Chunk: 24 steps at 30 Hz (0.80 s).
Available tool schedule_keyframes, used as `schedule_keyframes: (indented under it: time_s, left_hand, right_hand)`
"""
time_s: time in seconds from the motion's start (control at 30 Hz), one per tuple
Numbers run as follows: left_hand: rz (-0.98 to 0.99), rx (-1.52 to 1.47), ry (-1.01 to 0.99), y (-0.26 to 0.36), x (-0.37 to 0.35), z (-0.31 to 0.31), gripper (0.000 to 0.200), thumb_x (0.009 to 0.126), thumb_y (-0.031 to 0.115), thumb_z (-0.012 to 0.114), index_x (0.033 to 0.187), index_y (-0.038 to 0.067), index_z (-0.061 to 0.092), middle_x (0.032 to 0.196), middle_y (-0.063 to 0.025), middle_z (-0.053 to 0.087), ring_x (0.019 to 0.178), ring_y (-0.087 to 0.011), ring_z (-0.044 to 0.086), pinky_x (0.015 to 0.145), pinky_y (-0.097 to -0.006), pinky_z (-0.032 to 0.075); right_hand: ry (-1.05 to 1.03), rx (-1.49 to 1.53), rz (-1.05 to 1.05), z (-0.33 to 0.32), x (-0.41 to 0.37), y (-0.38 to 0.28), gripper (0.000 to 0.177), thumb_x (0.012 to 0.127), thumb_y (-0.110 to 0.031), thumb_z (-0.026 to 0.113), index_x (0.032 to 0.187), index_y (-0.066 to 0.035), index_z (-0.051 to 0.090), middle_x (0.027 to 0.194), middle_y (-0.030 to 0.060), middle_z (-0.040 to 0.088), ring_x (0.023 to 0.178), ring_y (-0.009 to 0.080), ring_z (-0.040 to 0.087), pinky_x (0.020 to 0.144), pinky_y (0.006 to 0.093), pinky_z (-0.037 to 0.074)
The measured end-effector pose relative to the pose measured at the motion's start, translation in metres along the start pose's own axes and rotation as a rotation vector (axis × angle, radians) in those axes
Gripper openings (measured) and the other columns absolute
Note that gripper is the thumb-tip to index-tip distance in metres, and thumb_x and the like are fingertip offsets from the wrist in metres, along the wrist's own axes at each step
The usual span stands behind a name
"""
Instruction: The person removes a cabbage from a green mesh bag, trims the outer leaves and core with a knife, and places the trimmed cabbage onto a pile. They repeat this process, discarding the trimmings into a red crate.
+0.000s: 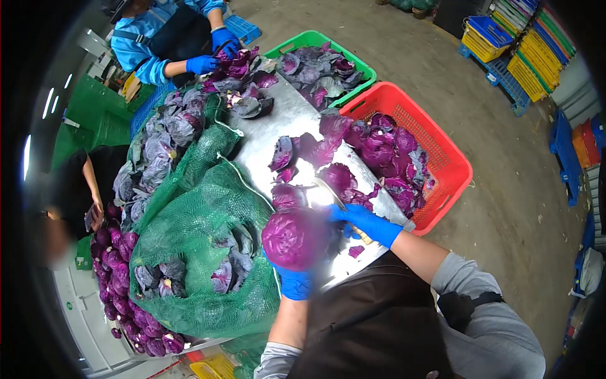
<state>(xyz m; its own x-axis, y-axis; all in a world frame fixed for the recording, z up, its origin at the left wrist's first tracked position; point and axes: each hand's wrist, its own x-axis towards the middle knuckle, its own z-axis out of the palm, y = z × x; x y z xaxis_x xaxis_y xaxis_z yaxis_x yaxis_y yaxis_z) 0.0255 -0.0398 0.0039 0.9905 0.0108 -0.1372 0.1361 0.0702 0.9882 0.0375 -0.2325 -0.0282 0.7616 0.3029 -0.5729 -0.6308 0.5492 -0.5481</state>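
Nearest, the left hand (295,284) cups the red cabbage (287,241) from below beside the green net (196,234), its fingers mostly hidden so their spread cannot be told, and a loose hold on that smooth, round head could let it roll off. Just beyond, the right hand (366,220) has its fingers folded around what looks like a knife (333,196); blur hides its gap from the cabbage, and a slip could carry the edge toward the left glove. Farther out, loose leaves (338,179) on the metal table (260,134) could, if pushed carelessly, miss the red crate (449,158).
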Motion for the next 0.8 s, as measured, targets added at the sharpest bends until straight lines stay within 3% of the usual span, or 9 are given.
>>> schedule_keyframes:
  time_s: [0.1,0.13,0.2,0.33,0.4,0.47,0.53,0.63,0.8]
  left_hand:
    - [0.728,0.977,-0.251,0.048,-0.009,0.016,0.035,0.081,0.023,0.067,0.112,0.008,0.058,0.107,-0.0067,0.061,0.101,-0.0212,0.057,0.087,-0.038,0.045]
    - [0.725,0.986,-0.235,0.029,-0.014,0.01,0.035,0.081,0.023,0.067,0.112,0.008,0.058,0.107,-0.0067,0.061,0.101,-0.0212,0.057,0.087,-0.038,0.045]
    - [0.036,0.121,-0.12,-0.03,-0.02,-0.01,0.034,0.081,0.02,0.066,0.112,0.007,0.058,0.106,-0.0057,0.062,0.099,-0.0217,0.058,0.087,-0.0346,0.045]
    - [0.097,0.172,-0.08,-0.022,-0.004,-0.005,0.038,0.081,0.018,0.066,0.116,0.007,0.057,0.108,-0.0064,0.063,0.103,-0.0208,0.058,0.089,-0.0344,0.045]
    - [0.103,0.341,-0.07,-0.013,-0.001,-0.012,0.047,0.081,0.031,0.065,0.121,0.009,0.054,0.119,-0.0096,0.058,0.112,-0.0237,0.054,0.096,-0.0403,0.042]
    - [-0.358,-1.38,-0.254,0.01,0.004,-0.012,0.061,0.079,0.044,0.061,0.128,0.011,0.049,0.129,-0.0114,0.052,0.12,-0.0277,0.047,0.103,-0.0482,0.036]
    - [-0.293,-1.423,-0.421,0.001,0.006,-0.023,0.058,0.086,0.045,0.049,0.134,0.013,0.042,0.138,-0.0111,0.043,0.128,-0.0298,0.038,0.107,-0.0499,0.03]
    - [-0.269,-0.941,-0.169,-0.01,0.007,-0.03,0.063,0.082,0.042,0.056,0.135,0.011,0.041,0.139,-0.0122,0.041,0.128,-0.0313,0.038,0.108,-0.0511,0.028]
    - [-0.137,-0.701,-0.338,0.0,0.005,-0.019,0.073,0.074,0.03,0.067,0.137,0.011,0.037,0.139,-0.0138,0.041,0.128,-0.0305,0.038,0.108,-0.0468,0.03]
  right_hand:
    - [0.331,-0.163,-0.179,-0.076,0.045,0.029,0.041,0.082,-0.017,0.065,0.12,-0.009,0.054,0.09,0.0033,0.063,0.046,0.0074,0.046,0.039,0.0203,0.035]
    - [0.388,-0.046,-0.257,-0.079,0.047,0.009,0.039,0.081,-0.016,0.066,0.118,-0.008,0.054,0.089,0.0034,0.064,0.047,0.0077,0.048,0.04,0.0206,0.037]
    - [0.539,-0.243,-0.292,-0.072,0.024,-0.024,0.039,0.084,-0.015,0.063,0.12,-0.007,0.054,0.087,0.0047,0.064,0.053,0.0079,0.053,0.042,0.0214,0.04]
    - [0.268,-0.249,-0.336,-0.069,0.03,-0.009,0.031,0.084,-0.022,0.063,0.111,-0.008,0.058,0.076,0.0022,0.058,0.045,0.0075,0.047,0.037,0.0212,0.036]
    - [0.175,-0.527,-0.16,-0.053,0.017,0.002,0.04,0.089,-0.022,0.059,0.125,-0.004,0.053,0.092,0.0099,0.066,0.049,0.0078,0.053,0.041,0.0208,0.041]
    - [0.147,-0.566,-0.126,-0.021,-0.008,-0.003,0.037,0.086,-0.025,0.061,0.117,-0.006,0.056,0.085,0.0062,0.063,0.048,0.0076,0.051,0.038,0.0205,0.039]
    - [0.131,-0.603,-0.092,-0.004,-0.021,-0.01,0.033,0.084,-0.028,0.063,0.11,-0.007,0.059,0.079,0.0025,0.06,0.047,0.0073,0.05,0.036,0.0202,0.036]
    - [0.083,-0.623,-0.142,-0.002,-0.023,-0.019,0.036,0.088,-0.037,0.058,0.109,-0.007,0.06,0.083,0.0046,0.063,0.047,0.0082,0.051,0.037,0.0211,0.037]
    - [0.051,-0.47,-0.135,-0.003,-0.028,-0.03,0.051,0.093,-0.044,0.049,0.126,-0.005,0.051,0.082,0.0115,0.065,0.038,0.0084,0.045,0.034,0.0207,0.035]
